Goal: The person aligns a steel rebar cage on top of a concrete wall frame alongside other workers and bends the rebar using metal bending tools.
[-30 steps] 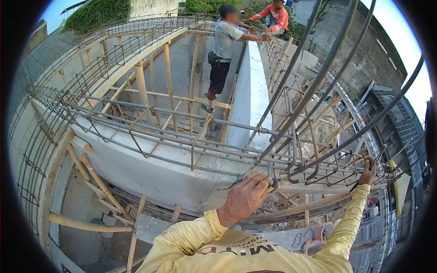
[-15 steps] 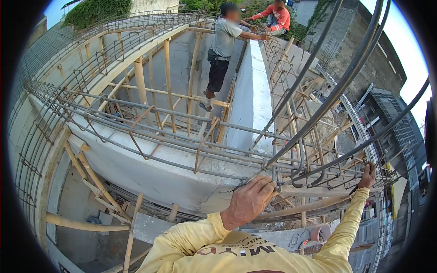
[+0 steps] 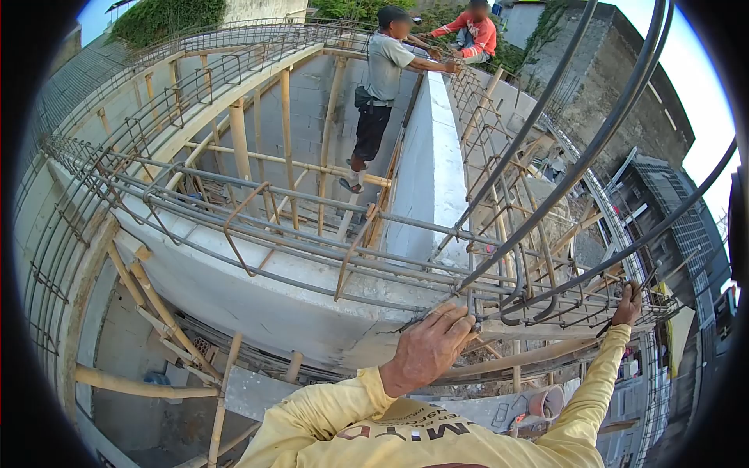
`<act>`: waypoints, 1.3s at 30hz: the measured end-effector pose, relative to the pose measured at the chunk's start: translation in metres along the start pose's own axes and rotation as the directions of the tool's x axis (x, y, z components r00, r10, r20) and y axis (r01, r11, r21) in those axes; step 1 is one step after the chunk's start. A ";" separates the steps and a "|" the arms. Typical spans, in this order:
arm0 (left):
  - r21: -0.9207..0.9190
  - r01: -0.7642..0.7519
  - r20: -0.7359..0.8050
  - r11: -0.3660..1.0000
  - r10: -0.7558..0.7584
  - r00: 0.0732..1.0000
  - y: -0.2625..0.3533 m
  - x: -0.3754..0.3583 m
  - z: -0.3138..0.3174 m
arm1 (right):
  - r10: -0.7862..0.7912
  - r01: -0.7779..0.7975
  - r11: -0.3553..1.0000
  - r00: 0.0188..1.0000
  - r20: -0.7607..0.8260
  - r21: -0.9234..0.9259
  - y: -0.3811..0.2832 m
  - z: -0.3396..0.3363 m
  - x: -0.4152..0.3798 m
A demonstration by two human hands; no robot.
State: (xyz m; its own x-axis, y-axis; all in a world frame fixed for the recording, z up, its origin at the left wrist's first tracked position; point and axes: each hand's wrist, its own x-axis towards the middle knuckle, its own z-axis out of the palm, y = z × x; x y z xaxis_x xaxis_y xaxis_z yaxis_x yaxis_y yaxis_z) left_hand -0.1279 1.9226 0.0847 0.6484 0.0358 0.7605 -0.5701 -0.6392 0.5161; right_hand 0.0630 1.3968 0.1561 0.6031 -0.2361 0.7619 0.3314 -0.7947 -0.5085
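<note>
My left hand [image 3: 431,343] lies over the corner of the pale block wall [image 3: 343,320], its fingers together and curled over a steel reinforcing bar [image 3: 367,301] at the edge. Thick bent bars [image 3: 562,183] rise just beyond it and lean up to the right. Farther right, with that arm stretched out, my right hand [image 3: 627,304] is closed around the side of the rebar cage [image 3: 577,300]. Its fingertips are partly hidden, and thin wire or bar ends stick out beside it.
A person in a grey shirt [image 3: 386,66] stands on bamboo inside the walls. Another in a red top [image 3: 476,35] crouches beyond. Bamboo props [image 3: 240,140] hold up timber boards. A pink bucket [image 3: 546,402] sits below, between my arms.
Both my hands stay in place on the bars. The view shifts slightly, and the arms of the person in grey move a little.
</note>
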 end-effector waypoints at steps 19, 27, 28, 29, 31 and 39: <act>0.001 0.011 0.006 1.000 -0.011 1.000 -0.001 -0.003 0.001 | 0.031 -0.032 0.998 0.999 0.017 0.059 0.011 0.000 0.002; 0.002 0.020 -0.003 1.000 -0.020 1.000 0.003 0.000 0.000 | -0.009 0.010 0.999 0.999 -0.033 0.051 -0.016 0.003 -0.005; 0.003 0.024 0.001 1.000 -0.024 1.000 0.004 0.000 0.000 | -0.013 0.014 1.000 1.000 -0.027 0.014 -0.023 0.002 -0.006; 0.005 0.027 0.003 1.000 -0.027 1.000 0.004 0.000 0.000 | -0.022 0.023 1.000 0.999 -0.030 0.015 -0.020 0.003 -0.005; 0.013 0.032 0.007 0.999 -0.032 0.999 0.004 0.000 0.000 | -0.039 0.040 0.999 0.999 -0.035 0.018 -0.012 0.003 -0.004; 0.013 0.039 0.017 0.999 -0.040 0.999 0.004 0.000 0.001 | -0.020 0.020 1.000 1.000 -0.019 0.017 -0.011 0.002 -0.003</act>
State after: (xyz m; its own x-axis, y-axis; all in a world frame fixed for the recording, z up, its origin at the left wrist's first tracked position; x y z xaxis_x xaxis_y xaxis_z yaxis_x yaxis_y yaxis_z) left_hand -0.1298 1.9192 0.0863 0.6788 0.0483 0.7327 -0.5375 -0.6472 0.5406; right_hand 0.0592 1.4072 0.1582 0.5822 -0.2311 0.7795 0.3558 -0.7896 -0.4999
